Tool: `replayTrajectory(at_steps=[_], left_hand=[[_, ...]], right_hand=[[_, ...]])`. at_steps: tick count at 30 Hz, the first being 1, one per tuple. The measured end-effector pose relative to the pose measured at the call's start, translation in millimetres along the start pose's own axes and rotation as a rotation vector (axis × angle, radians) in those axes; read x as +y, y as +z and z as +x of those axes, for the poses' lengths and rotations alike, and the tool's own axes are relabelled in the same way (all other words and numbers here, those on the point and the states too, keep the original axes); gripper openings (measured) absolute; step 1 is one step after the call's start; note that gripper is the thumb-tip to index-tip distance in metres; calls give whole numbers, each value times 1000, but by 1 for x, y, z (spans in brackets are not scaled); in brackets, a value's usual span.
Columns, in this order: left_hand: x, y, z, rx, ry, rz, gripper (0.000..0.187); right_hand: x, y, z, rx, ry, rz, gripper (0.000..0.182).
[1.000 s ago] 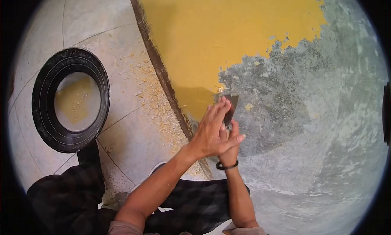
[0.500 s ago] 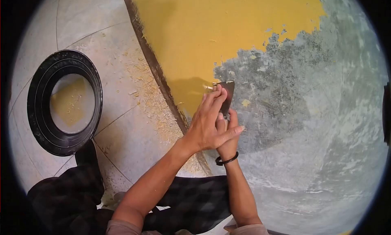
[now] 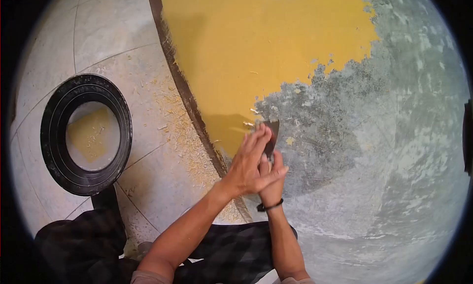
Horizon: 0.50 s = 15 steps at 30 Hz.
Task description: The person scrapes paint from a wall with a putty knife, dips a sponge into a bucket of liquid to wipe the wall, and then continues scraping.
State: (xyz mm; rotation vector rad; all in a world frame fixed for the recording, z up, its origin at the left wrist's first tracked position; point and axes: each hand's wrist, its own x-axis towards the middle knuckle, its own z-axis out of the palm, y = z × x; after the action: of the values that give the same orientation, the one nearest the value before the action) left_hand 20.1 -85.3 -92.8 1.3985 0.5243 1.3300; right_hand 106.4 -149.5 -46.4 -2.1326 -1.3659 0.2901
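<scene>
A paint scraper with a wide metal blade (image 3: 271, 138) lies against the wall at the border between yellow paint (image 3: 236, 52) and bare grey surface (image 3: 335, 121). My right hand (image 3: 272, 183), a black band on its wrist, is closed around the handle, which is mostly hidden. Over it, my left hand (image 3: 246, 166) presses its fingertips on the blade, its thumb crossing the right hand. Pale paint curls (image 3: 248, 124) cling beside the blade's left corner.
To the left stands a black bucket (image 3: 51, 136) with yellow and pale scraps inside. Paint shavings (image 3: 189, 146) litter the tiled floor (image 3: 113, 33) along the wall's brown bottom strip (image 3: 182, 82). My dark-trousered legs (image 3: 84, 239) are below.
The view has shifted, so the wall and bucket appear lower. Both hands stay on the scraper near the paint border. Another pale curl now shows above the blade's left corner.
</scene>
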Motion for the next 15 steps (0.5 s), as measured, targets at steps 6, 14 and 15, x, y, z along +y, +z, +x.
replayTrajectory(at_steps=[6,14,15], left_hand=[[2,-5,-9,-56,22,28,79],[13,-9,0,-16,-64,-1,82],[14,-7,-3,-10,-57,6,82]], right_hand=[[7,-4,-14,-18,-73,-21,30],[2,7,0,-24,9,38,32],[4,7,-4,-7,17,87,33]])
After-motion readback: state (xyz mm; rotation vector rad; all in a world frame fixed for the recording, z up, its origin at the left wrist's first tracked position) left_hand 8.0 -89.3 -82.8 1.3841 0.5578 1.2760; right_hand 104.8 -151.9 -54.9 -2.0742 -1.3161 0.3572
